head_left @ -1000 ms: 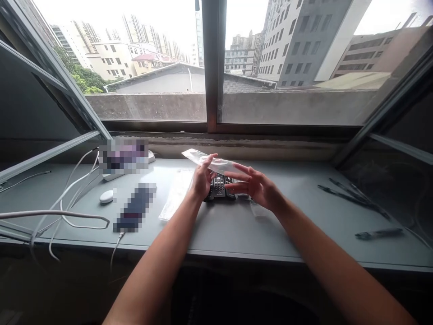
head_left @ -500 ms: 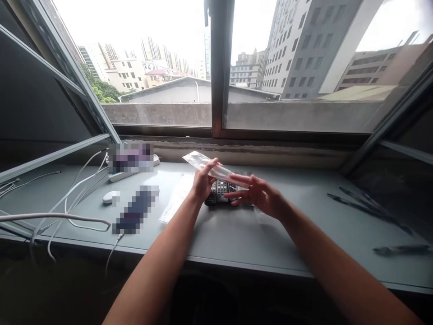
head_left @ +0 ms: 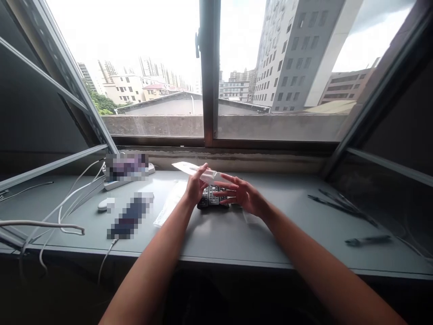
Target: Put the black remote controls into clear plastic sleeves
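Pinched in my left hand is a clear plastic sleeve, its pale flat end sticking out to the upper left. My right hand is open, its fingers stretched toward the sleeve's right end; whether the fingertips touch the plastic I cannot tell. Beneath both hands, black remote controls lie side by side on the desk, partly hidden by my fingers. A whitish plastic bag lies flat just left of my left wrist. More clear plastic shows under my right hand.
The grey desk runs below a window. At left are a white power strip, loose white cables, a small white item and a blurred dark device. Dark cables and a dark pen-like item lie at right.
The sleeve looks shorter between my hands, and its left end lies flatter. My right hand's fingers are still extended. The whole view has shifted slightly.
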Tool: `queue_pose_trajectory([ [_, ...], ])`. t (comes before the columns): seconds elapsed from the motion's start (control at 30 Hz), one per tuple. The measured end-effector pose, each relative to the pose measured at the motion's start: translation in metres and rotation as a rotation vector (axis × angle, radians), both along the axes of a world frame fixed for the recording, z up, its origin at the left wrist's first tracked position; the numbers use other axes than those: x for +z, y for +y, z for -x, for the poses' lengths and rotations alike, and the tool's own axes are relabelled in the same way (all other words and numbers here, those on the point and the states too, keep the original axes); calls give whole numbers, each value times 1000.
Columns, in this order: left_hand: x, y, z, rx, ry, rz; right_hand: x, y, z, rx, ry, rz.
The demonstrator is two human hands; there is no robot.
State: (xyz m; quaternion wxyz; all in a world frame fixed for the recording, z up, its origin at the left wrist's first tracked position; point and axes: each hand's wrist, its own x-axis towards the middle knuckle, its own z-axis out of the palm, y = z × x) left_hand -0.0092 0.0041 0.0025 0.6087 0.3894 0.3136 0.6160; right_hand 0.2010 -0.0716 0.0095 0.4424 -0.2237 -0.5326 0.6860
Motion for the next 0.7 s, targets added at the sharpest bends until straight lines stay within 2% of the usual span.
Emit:
queue_pose_trajectory([
  [0.17,-3,7,1,91,-44,41,-2,5,3,-21,-26,3],
  [0.23,-3,10,4,109,-116,61,-4,6,3,-71,-38,-35],
  [0.3,-1,12,6,130,-196,88,-5,9,2,-183,-63,-101],
  [0.4,2,13,8,155,-291,136,-8,13,-4,-438,-230,-298],
  [0.47,4,12,8,136,-333,145,-9,15,-9,-591,-428,-530],
  [0.5,5,12,7,114,-351,142,-10,16,-12,-623,-538,-669],
  [0.57,6,10,7,54,-377,138,-14,18,-18,-563,-742,-911],
  [0.6,7,10,7,25,-389,143,-17,20,-20,-508,-831,-977],
  [0.7,8,8,7,-22,-426,178,-27,23,-23,-359,-1029,-994],
])
